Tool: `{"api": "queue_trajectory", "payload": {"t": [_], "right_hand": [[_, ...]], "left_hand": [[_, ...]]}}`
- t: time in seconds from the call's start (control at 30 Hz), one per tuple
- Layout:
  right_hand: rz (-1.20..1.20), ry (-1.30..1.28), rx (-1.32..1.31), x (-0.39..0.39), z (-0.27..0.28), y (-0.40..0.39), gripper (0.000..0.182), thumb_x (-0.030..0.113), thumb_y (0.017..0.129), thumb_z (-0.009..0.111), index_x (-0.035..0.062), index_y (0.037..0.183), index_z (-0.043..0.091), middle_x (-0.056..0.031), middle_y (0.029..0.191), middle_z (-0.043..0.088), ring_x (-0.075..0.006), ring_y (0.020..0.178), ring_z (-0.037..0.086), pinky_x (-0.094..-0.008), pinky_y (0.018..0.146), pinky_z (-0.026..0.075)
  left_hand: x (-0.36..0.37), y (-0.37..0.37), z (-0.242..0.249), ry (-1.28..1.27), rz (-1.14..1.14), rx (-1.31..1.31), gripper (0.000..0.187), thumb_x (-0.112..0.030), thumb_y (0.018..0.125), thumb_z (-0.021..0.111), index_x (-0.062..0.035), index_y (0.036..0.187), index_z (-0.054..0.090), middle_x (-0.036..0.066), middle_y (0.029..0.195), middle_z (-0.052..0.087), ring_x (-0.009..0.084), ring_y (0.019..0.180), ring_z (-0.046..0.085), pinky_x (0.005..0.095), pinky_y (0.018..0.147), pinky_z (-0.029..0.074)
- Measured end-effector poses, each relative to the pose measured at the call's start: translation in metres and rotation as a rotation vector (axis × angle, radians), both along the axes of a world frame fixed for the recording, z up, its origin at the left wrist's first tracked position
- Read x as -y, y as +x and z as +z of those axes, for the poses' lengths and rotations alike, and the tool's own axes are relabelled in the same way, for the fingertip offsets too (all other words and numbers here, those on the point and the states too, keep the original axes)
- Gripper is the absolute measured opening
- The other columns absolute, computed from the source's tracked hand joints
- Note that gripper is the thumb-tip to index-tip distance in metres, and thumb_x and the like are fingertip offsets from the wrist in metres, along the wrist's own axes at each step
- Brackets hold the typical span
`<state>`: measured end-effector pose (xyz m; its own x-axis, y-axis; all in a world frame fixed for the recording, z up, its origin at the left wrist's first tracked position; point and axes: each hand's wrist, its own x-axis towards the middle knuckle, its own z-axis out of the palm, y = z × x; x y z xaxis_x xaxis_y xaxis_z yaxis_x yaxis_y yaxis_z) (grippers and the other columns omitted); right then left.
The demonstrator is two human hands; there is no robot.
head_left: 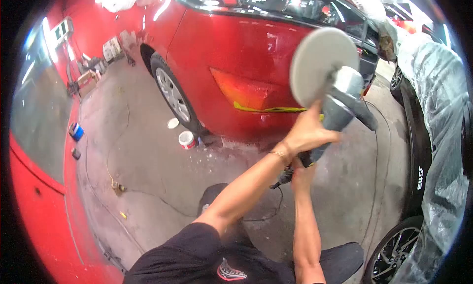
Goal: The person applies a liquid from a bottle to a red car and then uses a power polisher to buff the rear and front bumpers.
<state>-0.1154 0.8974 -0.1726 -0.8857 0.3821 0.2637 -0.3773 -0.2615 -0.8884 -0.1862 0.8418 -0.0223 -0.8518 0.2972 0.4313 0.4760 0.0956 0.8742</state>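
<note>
A grey electric polisher (pixel 336 117) with a round white pad (pixel 322 62) is raised in front of the red car (pixel 231 47). My left hand (pixel 311 131) wraps round the polisher's body near its head, thumb stretched to the right. Lower down, my right hand (pixel 304 170) is closed at the rear handle, its fingers partly hidden behind the tool and my left wrist. The pad faces the car's side; whether it touches the panel I cannot tell. An orange patch (pixel 246 92) on the panel has a yellow strip (pixel 270 109) along its lower edge.
An open white tub (pixel 186 140) and its lid (pixel 172 123) lie by the car's wheel (pixel 172 89). Cables (pixel 377 151) run over the floor. A black car (pixel 419 156) partly under plastic sheeting (pixel 441 111) stands at right. A blue can (pixel 76 131) is at left.
</note>
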Motion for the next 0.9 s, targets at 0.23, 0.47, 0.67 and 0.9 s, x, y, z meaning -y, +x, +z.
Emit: {"api": "queue_trajectory", "payload": {"t": [0.23, 0.47, 0.67, 0.9], "right_hand": [[0.132, 0.405, -0.109, 0.084, 0.050, 0.021, 0.040, 0.012, 0.084, 0.084, 0.0014, 0.121, 0.072, -0.0092, 0.101, 0.082, -0.0149, 0.093, 0.072, -0.0392, 0.082, 0.060], [0.304, 0.608, -0.027, 0.080, 0.088, 0.031, 0.054, 0.030, 0.079, 0.083, 0.0036, 0.124, 0.067, -0.0332, 0.096, 0.075, -0.0539, 0.101, 0.073, -0.0598, 0.087, 0.058], [0.231, 0.573, 0.119, 0.014, 0.089, 0.047, 0.054, 0.023, 0.080, 0.087, 0.0042, 0.127, 0.069, -0.0177, 0.105, 0.081, -0.0269, 0.099, 0.079, -0.0410, 0.090, 0.060], [0.185, 0.051, 0.194, -0.032, 0.020, 0.011, 0.030, 0.011, 0.091, 0.083, -0.0005, 0.117, 0.072, -0.0046, 0.092, 0.078, -0.0183, 0.084, 0.072, -0.0359, 0.076, 0.058]], "left_hand": [[0.143, 0.052, 0.016, 0.294, 0.008, 0.135, 0.062, -0.018, 0.082, 0.087, 0.0021, 0.136, 0.063, 0.015, 0.114, 0.075, 0.0238, 0.100, 0.075, 0.0416, 0.091, 0.062], [0.160, 0.072, 0.013, 0.589, 0.106, 0.014, 0.056, -0.026, 0.085, 0.080, 0.0074, 0.126, 0.062, 0.022, 0.103, 0.074, 0.0344, 0.090, 0.078, 0.0446, 0.079, 0.066], [0.095, 0.063, -0.001, 0.509, 0.059, 0.075, 0.053, -0.033, 0.089, 0.077, 0.0073, 0.121, 0.064, 0.019, 0.104, 0.076, 0.0311, 0.089, 0.079, 0.0418, 0.077, 0.067], [-0.015, 0.032, 0.004, 0.090, 0.063, 0.024, 0.071, -0.030, 0.078, 0.094, 0.0014, 0.134, 0.064, 0.012, 0.112, 0.074, 0.0236, 0.093, 0.073, 0.0393, 0.087, 0.061]]}}
